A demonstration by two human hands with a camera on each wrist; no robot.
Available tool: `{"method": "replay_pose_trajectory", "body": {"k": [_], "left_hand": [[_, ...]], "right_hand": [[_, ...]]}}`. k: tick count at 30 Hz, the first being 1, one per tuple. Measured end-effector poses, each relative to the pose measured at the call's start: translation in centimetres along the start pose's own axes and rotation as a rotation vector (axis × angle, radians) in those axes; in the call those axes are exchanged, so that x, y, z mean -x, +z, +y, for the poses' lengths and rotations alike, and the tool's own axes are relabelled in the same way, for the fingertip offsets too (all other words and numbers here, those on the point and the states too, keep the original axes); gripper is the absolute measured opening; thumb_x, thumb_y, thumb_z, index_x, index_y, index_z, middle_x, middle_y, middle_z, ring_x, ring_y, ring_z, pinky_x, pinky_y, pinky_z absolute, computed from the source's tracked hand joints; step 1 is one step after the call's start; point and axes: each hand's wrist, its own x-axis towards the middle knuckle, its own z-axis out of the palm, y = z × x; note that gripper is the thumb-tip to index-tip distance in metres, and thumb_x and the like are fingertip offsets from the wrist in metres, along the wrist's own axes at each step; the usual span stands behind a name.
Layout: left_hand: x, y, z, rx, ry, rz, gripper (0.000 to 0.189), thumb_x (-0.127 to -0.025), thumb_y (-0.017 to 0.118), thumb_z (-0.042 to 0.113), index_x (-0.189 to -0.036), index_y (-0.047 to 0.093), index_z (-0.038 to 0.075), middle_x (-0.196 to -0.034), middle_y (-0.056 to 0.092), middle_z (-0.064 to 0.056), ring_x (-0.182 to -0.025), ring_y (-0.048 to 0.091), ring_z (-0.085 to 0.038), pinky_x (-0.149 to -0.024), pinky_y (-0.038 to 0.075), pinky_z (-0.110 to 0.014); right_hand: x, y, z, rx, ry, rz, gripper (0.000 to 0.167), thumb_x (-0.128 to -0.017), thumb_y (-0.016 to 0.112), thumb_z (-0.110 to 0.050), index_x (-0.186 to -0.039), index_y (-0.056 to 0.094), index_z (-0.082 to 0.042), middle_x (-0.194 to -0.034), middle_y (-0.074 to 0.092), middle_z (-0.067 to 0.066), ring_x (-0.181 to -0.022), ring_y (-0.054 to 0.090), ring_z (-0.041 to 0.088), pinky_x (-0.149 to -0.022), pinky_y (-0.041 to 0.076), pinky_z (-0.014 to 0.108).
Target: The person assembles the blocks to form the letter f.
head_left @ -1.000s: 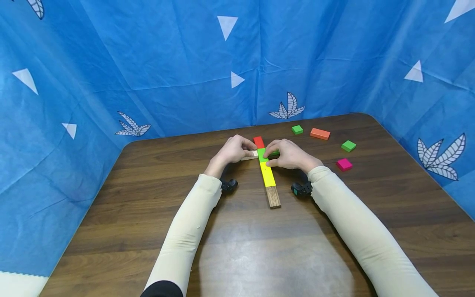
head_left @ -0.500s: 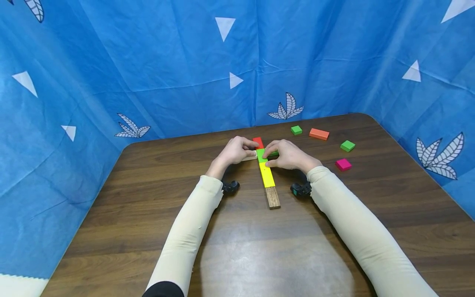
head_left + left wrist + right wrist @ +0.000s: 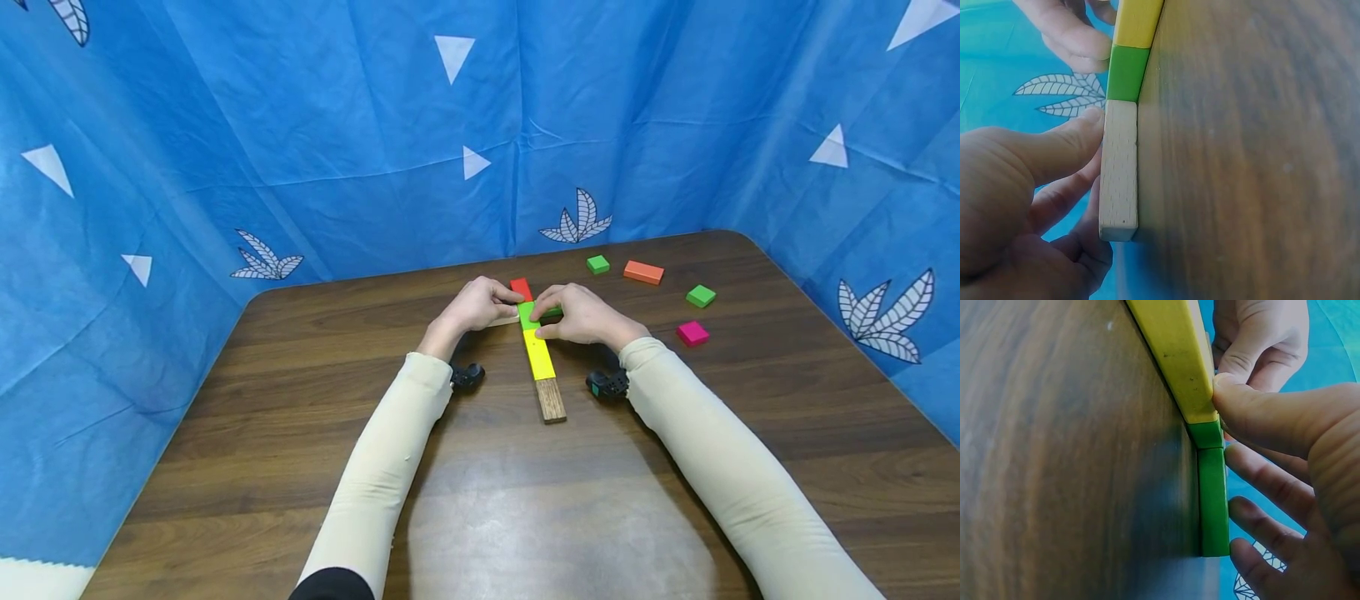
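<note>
A line of flat wooden blocks lies on the table: a red block (image 3: 521, 289) at the far end, a green block (image 3: 528, 315), a yellow block (image 3: 539, 354) and a brown block (image 3: 551, 401) nearest. A pale block (image 3: 1119, 169) joins the green one on the left, and a second green block (image 3: 1213, 503) on the right. My left hand (image 3: 474, 305) holds the pale block, thumb at its inner end and fingers curled on the far side; one fingertip reaches the red block. My right hand (image 3: 582, 314) has its thumb on the yellow block's edge, other fingertips spread along the right green block.
To the right on the brown table (image 3: 315, 467) lie a small green block (image 3: 597, 264), an orange block (image 3: 643, 272), another green block (image 3: 701, 296) and a magenta block (image 3: 692, 333). A blue patterned cloth (image 3: 360, 125) hangs behind the table and along its sides.
My left hand has shifted slightly right, toward the red block and the joint, covering more of the pale block. My right hand stays nearly still; the blocks keep their arrangement.
</note>
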Motion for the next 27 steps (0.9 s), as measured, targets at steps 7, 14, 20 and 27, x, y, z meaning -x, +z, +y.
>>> {"method": "replay_pose_trajectory", "body": {"k": [7, 14, 20, 27], "left_hand": [[0.0, 0.0, 0.2, -0.024, 0.005, 0.01, 0.03, -0.095, 0.076, 0.019, -0.125, 0.077, 0.021, -0.129, 0.072, -0.005, -0.125, 0.061, -0.024, -0.109, 0.049, -0.04], [0.0, 0.0, 0.2, -0.02, 0.006, 0.015, 0.031, -0.094, 0.077, 0.019, -0.125, 0.077, 0.022, -0.129, 0.073, -0.004, -0.127, 0.06, -0.023, -0.11, 0.048, -0.039], [0.1, 0.1, 0.2, -0.002, -0.019, 0.013, 0.031, -0.094, 0.077, 0.019, -0.125, 0.077, 0.022, -0.128, 0.073, -0.004, -0.125, 0.06, -0.022, -0.108, 0.049, -0.038], [0.1, 0.1, 0.2, -0.002, -0.002, 0.026, 0.029, -0.093, 0.078, 0.017, -0.122, 0.078, 0.022, -0.127, 0.073, -0.004, -0.125, 0.062, -0.023, -0.108, 0.05, -0.038]], "right_hand": [[0.1, 0.0, 0.1, 0.012, -0.024, 0.003, 0.029, -0.089, 0.083, -0.024, -0.116, 0.08, -0.013, -0.132, 0.067, 0.008, -0.125, 0.058, 0.029, -0.112, 0.044, 0.051], [-0.1, -0.4, 0.9, -0.033, -0.041, 0.066, 0.028, -0.091, 0.08, -0.025, -0.116, 0.08, -0.013, -0.125, 0.071, 0.007, -0.122, 0.06, 0.029, -0.107, 0.048, 0.05], [0.3, -1.0, 2.3, -0.141, 0.118, 0.151, 0.035, -0.095, 0.076, -0.028, -0.126, 0.075, -0.011, -0.132, 0.068, 0.011, -0.127, 0.058, 0.033, -0.11, 0.046, 0.055], [0.7, -1.6, 3.9, -0.171, 0.188, 0.237, 0.043, -0.098, 0.072, -0.029, -0.136, 0.068, -0.009, -0.141, 0.064, 0.015, -0.136, 0.052, 0.036, -0.113, 0.043, 0.058]]}}
